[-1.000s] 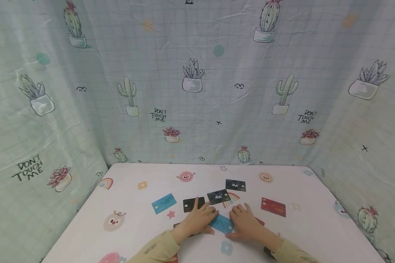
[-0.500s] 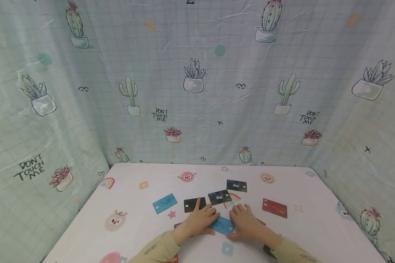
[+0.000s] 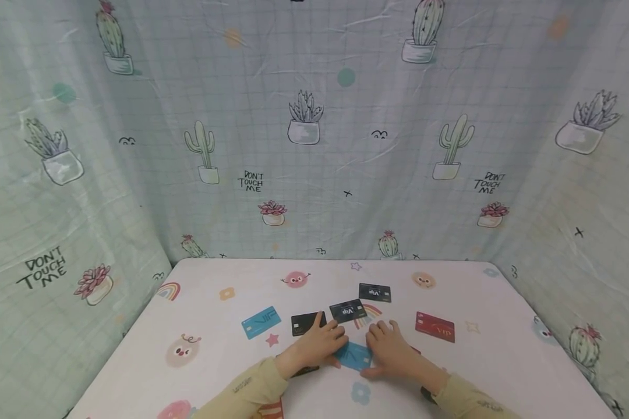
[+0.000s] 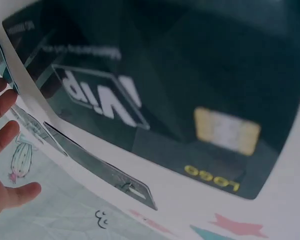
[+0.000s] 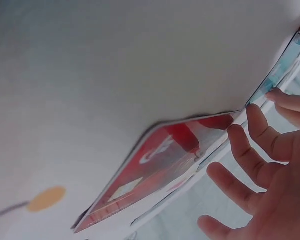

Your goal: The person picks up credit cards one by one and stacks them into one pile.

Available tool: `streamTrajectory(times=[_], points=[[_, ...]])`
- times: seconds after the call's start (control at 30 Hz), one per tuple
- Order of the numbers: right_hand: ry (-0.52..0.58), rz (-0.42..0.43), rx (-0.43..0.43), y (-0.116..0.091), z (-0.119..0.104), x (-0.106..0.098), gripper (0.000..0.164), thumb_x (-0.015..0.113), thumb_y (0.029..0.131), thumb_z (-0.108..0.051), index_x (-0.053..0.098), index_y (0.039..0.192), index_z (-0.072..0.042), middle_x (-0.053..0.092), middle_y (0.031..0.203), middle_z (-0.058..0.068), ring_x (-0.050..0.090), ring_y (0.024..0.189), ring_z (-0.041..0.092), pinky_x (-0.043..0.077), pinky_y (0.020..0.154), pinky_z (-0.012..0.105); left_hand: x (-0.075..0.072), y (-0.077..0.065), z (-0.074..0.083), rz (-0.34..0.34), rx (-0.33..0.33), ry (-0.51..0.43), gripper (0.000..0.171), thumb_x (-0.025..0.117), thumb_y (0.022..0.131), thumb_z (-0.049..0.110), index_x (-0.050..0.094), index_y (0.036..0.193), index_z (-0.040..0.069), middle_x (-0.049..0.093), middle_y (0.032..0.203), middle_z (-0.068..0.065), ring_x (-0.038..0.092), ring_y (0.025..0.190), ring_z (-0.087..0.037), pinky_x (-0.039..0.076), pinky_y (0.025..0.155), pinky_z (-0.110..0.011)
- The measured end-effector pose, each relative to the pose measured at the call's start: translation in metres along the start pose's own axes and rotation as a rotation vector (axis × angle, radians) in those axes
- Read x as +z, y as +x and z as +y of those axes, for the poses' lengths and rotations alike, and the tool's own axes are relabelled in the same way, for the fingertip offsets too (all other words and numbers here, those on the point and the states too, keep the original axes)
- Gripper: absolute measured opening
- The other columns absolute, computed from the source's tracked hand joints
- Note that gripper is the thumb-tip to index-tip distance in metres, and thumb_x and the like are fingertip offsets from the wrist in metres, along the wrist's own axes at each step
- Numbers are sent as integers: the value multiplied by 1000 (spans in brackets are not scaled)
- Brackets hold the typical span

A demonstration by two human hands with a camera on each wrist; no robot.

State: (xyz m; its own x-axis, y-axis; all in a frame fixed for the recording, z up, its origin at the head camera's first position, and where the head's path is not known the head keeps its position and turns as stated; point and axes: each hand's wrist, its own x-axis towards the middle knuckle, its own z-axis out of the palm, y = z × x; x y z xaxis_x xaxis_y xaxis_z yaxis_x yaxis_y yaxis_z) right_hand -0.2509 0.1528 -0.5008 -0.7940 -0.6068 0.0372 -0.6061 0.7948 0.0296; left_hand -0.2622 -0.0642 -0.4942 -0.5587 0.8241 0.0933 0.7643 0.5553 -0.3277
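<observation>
Between the two hands a blue VIP card (image 3: 354, 356) lies on the table. My left hand (image 3: 317, 343) holds its left end, index finger and thumb at opposite corners. At the right end, my right hand (image 3: 393, 352) does likewise. The left little finger stretches out over a black card (image 3: 303, 325). Under the left wrist is a dark card (image 3: 307, 370), upside-down "Vip" (image 4: 97, 97) lettering facing the left wrist camera. A red card (image 5: 155, 175) lies beneath the right hand, mostly hidden in the head view. Fingertips cover the blue card's ends.
Around the hands lie another blue card (image 3: 261, 322), two black Vip cards (image 3: 347, 311) and a red VIP card (image 3: 435, 327). A dark card (image 3: 427, 395) peeks out by the right sleeve. A striped red card (image 3: 271, 409) shows beside the left sleeve. Patterned cloth (image 3: 314, 174) hangs behind the table.
</observation>
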Motion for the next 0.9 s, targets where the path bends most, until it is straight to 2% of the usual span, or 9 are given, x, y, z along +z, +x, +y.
streamTrajectory(times=[0.23, 0.4, 0.67, 0.9], points=[[-2, -41, 7, 4, 0, -1, 71, 52, 64, -74, 52, 98, -12, 45, 90, 2, 41, 91, 20, 37, 87, 53, 1, 7, -5, -49, 12, -23, 56, 56, 71, 60, 50, 114, 24, 54, 112, 7, 45, 105, -12, 40, 93, -51], [-11, -30, -7, 6, 1, 1, 75, 54, 63, -74, 51, 101, -9, 45, 91, 4, 41, 90, 21, 38, 81, 50, 1, 9, -5, -78, -4, -34, 56, 56, 71, 59, 47, 115, 26, 50, 115, 5, 43, 108, -13, 40, 94, -50], [14, -24, 3, 4, 0, -1, 75, 59, 63, -69, 52, 106, -8, 50, 92, 4, 42, 90, 21, 37, 82, 52, -1, 6, 1, -78, -28, 4, 57, 54, 72, 60, 45, 117, 25, 50, 116, 4, 43, 110, -13, 39, 95, -48], [70, -50, 16, 2, -3, -2, 65, 61, 65, -65, 52, 105, -15, 56, 94, -1, 45, 90, 19, 33, 89, 56, 1, 1, 2, -50, -15, 16, 56, 50, 75, 60, 48, 117, 24, 52, 113, 4, 45, 109, -15, 38, 94, -51]])
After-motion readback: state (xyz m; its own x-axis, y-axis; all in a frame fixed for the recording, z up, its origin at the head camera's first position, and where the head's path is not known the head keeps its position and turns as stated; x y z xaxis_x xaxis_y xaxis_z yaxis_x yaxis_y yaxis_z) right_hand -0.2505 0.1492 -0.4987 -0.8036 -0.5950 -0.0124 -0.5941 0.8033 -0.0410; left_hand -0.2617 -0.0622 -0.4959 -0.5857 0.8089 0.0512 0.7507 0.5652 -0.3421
